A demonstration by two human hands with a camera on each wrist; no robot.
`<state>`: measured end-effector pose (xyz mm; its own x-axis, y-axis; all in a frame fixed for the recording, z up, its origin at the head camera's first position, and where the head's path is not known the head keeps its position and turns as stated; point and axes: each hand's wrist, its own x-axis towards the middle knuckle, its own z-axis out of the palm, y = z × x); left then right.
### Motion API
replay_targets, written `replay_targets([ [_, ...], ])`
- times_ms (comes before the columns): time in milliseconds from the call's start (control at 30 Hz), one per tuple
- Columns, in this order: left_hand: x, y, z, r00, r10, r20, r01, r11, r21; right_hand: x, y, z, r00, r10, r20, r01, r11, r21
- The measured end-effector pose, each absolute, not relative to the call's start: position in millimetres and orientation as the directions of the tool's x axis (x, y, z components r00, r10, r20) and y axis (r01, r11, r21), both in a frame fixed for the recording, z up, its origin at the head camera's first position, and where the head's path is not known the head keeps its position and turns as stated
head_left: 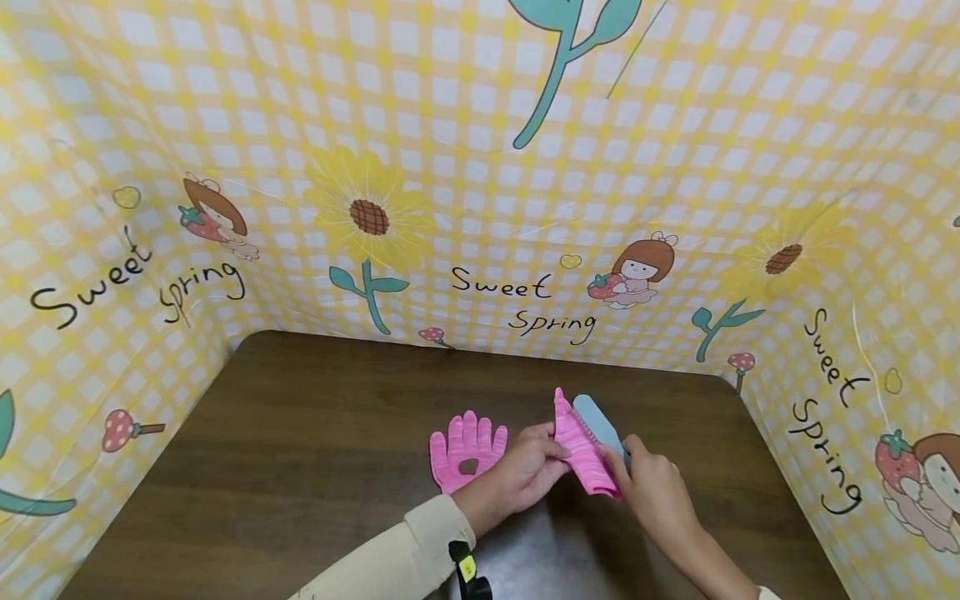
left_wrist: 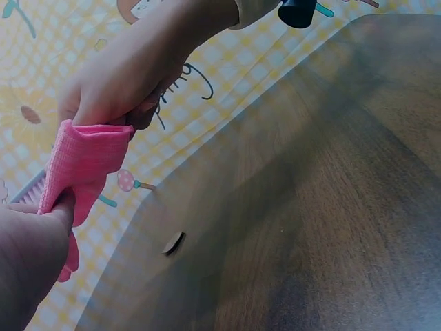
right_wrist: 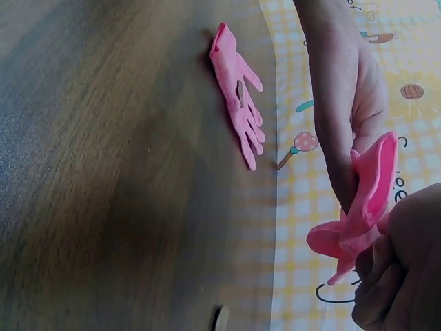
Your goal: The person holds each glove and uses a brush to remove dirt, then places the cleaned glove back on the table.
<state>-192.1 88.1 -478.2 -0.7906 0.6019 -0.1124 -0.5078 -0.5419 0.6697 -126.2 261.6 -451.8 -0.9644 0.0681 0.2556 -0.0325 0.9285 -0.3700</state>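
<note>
A pink knitted glove (head_left: 581, 450) is held up above the table, tilted, with its cuff toward the person. My left hand (head_left: 528, 468) pinches it by the side, the thumb lying on the fabric. A light blue brush (head_left: 597, 423) is gripped in my right hand (head_left: 660, 483), its bristles facing the glove and seemingly against it. In the left wrist view, pale bristles (left_wrist: 31, 193) show behind the glove; in the right wrist view the brush is hidden. Another pink glove (head_left: 448, 443) lies flat on the table left of my left hand, a brown patch on its palm.
The dark wooden table (head_left: 300, 433) is bordered by a yellow checked cloth (head_left: 480, 208) rising on the back and both sides. A small, thin dark piece (left_wrist: 173, 243) lies on the table in the left wrist view; its kind is unclear.
</note>
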Motion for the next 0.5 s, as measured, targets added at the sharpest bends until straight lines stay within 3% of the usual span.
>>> replay_targets([
  [500, -190.9, 87.8, -478.7, -0.791, 0.602, -0.110, -0.508, -0.545, 0.667, -131.2, 268.5, -455.2, -0.962, 0.093, 0.257, -0.010, 0.928, -0.372],
])
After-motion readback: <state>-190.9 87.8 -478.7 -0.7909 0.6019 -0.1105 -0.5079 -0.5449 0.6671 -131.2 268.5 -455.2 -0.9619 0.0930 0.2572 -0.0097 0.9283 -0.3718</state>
